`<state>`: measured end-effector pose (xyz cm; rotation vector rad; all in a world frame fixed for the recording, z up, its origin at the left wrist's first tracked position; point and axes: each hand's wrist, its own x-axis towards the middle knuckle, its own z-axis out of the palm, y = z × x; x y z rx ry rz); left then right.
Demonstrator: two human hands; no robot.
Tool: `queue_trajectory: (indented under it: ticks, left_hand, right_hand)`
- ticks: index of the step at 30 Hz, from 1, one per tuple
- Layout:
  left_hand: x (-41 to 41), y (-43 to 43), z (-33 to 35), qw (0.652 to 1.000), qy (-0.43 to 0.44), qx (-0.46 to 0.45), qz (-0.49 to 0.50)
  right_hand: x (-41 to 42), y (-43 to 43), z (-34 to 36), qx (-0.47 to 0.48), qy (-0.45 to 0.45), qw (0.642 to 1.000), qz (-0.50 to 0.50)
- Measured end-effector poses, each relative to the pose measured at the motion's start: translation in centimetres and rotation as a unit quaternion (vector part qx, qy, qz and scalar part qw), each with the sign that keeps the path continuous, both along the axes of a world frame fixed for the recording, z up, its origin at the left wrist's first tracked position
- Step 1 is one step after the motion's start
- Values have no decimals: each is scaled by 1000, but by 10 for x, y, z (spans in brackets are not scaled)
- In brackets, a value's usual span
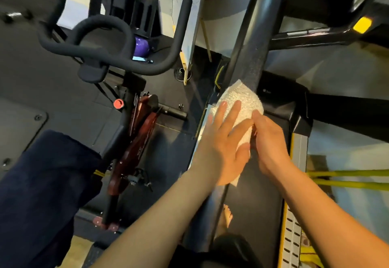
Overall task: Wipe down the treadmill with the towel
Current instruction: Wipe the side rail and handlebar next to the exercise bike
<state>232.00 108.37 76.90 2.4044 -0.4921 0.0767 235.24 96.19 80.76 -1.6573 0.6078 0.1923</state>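
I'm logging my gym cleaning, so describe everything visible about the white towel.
The towel is white terry cloth, bunched over the treadmill rail at the lower end of its dark padded section. The left hand presses flat on it with straight fingers; the right hand grips its right side. A corner pokes out below the left hand.

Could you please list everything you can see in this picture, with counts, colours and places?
towel: one, white, wrapped over the treadmill's dark bar.
treadmill: one, black with yellow edging, centre and right.
exercise bike: one, black with dark red wheel, left.
knob: one, red, on the bike frame.
round object: one, purple, behind the handlebars.
bands: two, yellow-green, right edge.
bare foot: one, below the hands.
left grip: one, bare hand, flat on the towel.
right grip: one, bare hand, holding the towel's right side.
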Motion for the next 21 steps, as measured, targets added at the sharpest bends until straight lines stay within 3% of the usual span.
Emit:
queue_trajectory:
  ticks: [4, 9, 15, 21]
  left_hand:
    - [-3, -5, 7, 995, 36, 90, 32]
    - [-44, 1, 13, 993, 76, 62, 60]
    - [-28, 6, 36, 990, 110, 78, 39]
    - [-76, -5, 55, 987, 78, 131, 56]
  right_hand:
    - [-20, 1, -17, -6, -68, 998, -7]
    - [-56, 7, -45, -21, -172, 985, 14]
    - [-47, 26, -40, -99, -177, 979, 35]
    - [-94, 15, -53, 1, -152, 983, 105]
